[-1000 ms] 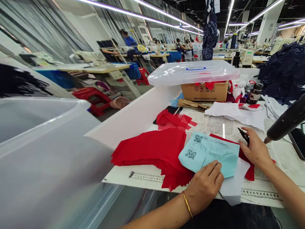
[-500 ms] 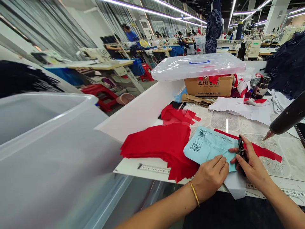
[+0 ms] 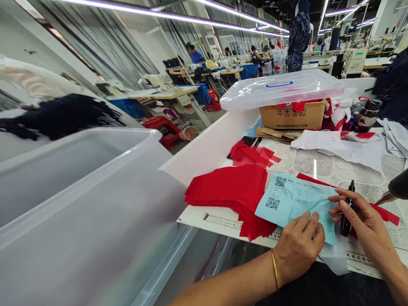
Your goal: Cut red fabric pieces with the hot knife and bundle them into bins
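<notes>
Left hand (image 3: 298, 248): fingers spread flat, pinning blue slip (image 3: 293, 199) beneath them to surface (image 3: 318, 165) | Right hand (image 3: 366, 223): fingers closed round black marker (image 3: 347, 210), upright beside slip's edge, not yet touching paper | Red fabric (image 3: 229, 189): left of fingers

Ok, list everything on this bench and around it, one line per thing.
paper slip: one, light blue with two QR codes, overlapping the red stack
red fabric stack: one pile, red, left of the slip
red offcuts: several, red, behind the stack
cardboard box: one, brown, far end of the table
lid: one, clear with blue handle, on the box
white sheets: a few, white, right of the box
bin: one, translucent, left foreground
ruler strip: one, white, near table edge
marker: one, black, in the right hand
left hand: fingertips on the slip
right hand: gripping the marker
</notes>
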Demonstrator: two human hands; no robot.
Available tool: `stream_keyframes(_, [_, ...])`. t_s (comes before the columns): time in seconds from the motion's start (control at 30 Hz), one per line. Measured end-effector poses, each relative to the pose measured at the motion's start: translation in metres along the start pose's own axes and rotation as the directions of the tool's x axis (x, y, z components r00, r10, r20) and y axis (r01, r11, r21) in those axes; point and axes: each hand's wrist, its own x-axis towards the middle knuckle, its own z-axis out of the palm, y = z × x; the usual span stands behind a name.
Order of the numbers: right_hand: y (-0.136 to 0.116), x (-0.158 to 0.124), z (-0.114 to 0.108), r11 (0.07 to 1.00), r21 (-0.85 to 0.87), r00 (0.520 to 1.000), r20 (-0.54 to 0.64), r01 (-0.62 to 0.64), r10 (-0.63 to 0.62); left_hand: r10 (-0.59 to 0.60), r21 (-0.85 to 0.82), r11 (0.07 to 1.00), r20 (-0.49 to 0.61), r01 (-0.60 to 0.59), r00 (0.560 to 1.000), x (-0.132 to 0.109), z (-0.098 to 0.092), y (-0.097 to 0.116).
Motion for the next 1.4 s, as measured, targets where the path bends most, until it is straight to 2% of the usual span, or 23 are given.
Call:
stream_keyframes(0.13, [-0.007, -0.008, -0.011, 0.969, 0.247, 0.997, 0.056, 0.034, -0.049, -0.030, 0.043, 0.999, -0.023, 0.031, 0.999, -0.002, 0.003, 0.009])
stream_keyframes(0.2, [-0.011, -0.012, -0.015, 0.950, 0.310, 0.992, 0.099, 0.046, -0.081, -0.048, 0.055, 0.997, -0.027, 0.049, 0.998, -0.002, 0.005, 0.013])
stream_keyframes(0.3, [-0.012, -0.018, -0.017, 0.966, 0.249, 0.989, 0.116, 0.063, -0.094, -0.071, 0.066, 0.995, -0.016, 0.072, 0.997, 0.000, 0.008, 0.018])
stream_keyframes(0.4, [-0.008, -0.021, -0.012, 0.979, 0.191, 0.997, 0.018, 0.075, -0.079, -0.099, 0.041, 0.994, -0.038, 0.100, 0.994, 0.001, 0.008, 0.021])
stream_keyframes(0.47, [-0.004, -0.023, -0.004, 0.971, 0.222, 0.996, -0.015, 0.089, -0.088, -0.106, 0.034, 0.994, -0.032, 0.107, 0.994, 0.002, 0.008, 0.022])
stream_keyframes(0.57, [-0.002, -0.025, 0.007, 0.963, 0.258, 0.997, -0.004, 0.073, -0.074, -0.118, 0.045, 0.992, -0.008, 0.118, 0.993, 0.002, 0.007, 0.022])
stream_keyframes(0.7, [-0.002, -0.027, 0.016, 0.994, 0.105, 0.996, -0.089, 0.007, 0.003, -0.135, 0.055, 0.989, -0.034, 0.136, 0.990, 0.002, 0.007, 0.023])
stream_keyframes(0.83, [0.003, -0.026, 0.015, 0.996, -0.077, 0.976, -0.208, 0.053, -0.068, -0.133, 0.042, 0.990, -0.042, 0.135, 0.990, 0.003, 0.007, 0.023])
stream_keyframes(0.93, [0.007, -0.023, 0.013, 0.988, -0.146, 0.957, -0.276, 0.047, -0.087, -0.135, 0.028, 0.990, -0.062, 0.137, 0.989, 0.002, 0.006, 0.022])
stream_keyframes(1.03, [0.005, -0.020, 0.015, 0.985, -0.168, 0.948, -0.308, 0.031, -0.083, -0.137, 0.041, 0.989, -0.055, 0.139, 0.989, 0.001, 0.006, 0.021])
stream_keyframes(1.27, [-0.010, -0.015, 0.018, 0.936, -0.350, 0.946, -0.293, 0.030, -0.139, -0.156, 0.031, 0.987, -0.078, 0.159, 0.985, 0.003, 0.006, 0.021])
stream_keyframes(1.4, [-0.008, -0.014, 0.016, 0.925, -0.380, 0.939, -0.312, 0.017, -0.146, -0.167, 0.029, 0.985, -0.081, 0.170, 0.983, 0.003, 0.006, 0.022])
